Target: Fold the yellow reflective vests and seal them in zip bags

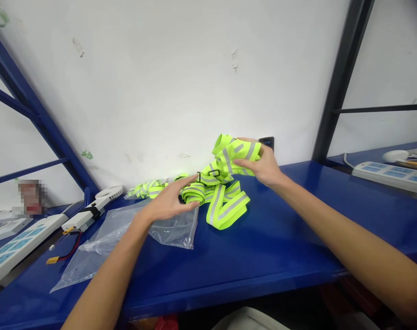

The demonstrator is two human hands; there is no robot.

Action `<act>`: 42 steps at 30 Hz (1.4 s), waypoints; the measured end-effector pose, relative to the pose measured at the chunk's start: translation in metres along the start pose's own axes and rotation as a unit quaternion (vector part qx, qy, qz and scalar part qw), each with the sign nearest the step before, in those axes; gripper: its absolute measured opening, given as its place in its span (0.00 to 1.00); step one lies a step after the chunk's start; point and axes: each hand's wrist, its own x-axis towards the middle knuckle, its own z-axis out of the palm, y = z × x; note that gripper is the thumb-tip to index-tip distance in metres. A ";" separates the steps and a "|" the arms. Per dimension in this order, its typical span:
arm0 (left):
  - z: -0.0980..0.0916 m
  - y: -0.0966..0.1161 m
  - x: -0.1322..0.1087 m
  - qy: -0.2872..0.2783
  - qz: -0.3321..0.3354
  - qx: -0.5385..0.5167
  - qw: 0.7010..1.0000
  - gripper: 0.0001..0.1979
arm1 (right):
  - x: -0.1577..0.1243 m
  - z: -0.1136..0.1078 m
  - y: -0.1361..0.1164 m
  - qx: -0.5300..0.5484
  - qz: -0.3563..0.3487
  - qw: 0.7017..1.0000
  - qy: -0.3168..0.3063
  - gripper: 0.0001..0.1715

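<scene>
My right hand (260, 162) is closed on a gathered bundle of neon-yellow reflective strap (225, 158) with grey stripes, lifted above the table. Black buckles (213, 173) show on the part running down from the bundle. My left hand (170, 199) curves round the left side of a rolled part of the strap (194, 193), thumb below and fingers above. Some of its fingertips are hidden. Loose folds of strap (229, 208) lie on the blue table (263, 247) between and below my hands.
Clear plastic bags (108, 238) lie under and left of my left forearm. More yellow strap (148, 188) rests by the wall. At left are a white fan (108, 192), a wired connector (53, 260) and a power strip (23, 247). A dark device (267, 142) stands behind my right hand.
</scene>
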 end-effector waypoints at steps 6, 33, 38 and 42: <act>0.004 -0.009 -0.025 -0.204 -0.057 0.045 0.976 0.54 | -0.014 -0.008 0.016 -0.183 -0.123 0.967 -0.129 0.32; 0.013 -0.001 -0.011 -0.067 -0.048 -0.174 0.981 0.41 | -0.058 0.016 0.007 -0.450 -0.353 0.734 -0.367 0.33; 0.021 0.001 -0.011 -0.080 -0.039 -0.231 0.969 0.50 | -0.064 0.022 -0.006 -0.429 -0.377 0.729 -0.376 0.32; 0.023 0.000 -0.009 -0.113 -0.057 -0.287 0.949 0.50 | -0.064 0.021 -0.013 -0.406 -0.358 0.749 -0.381 0.31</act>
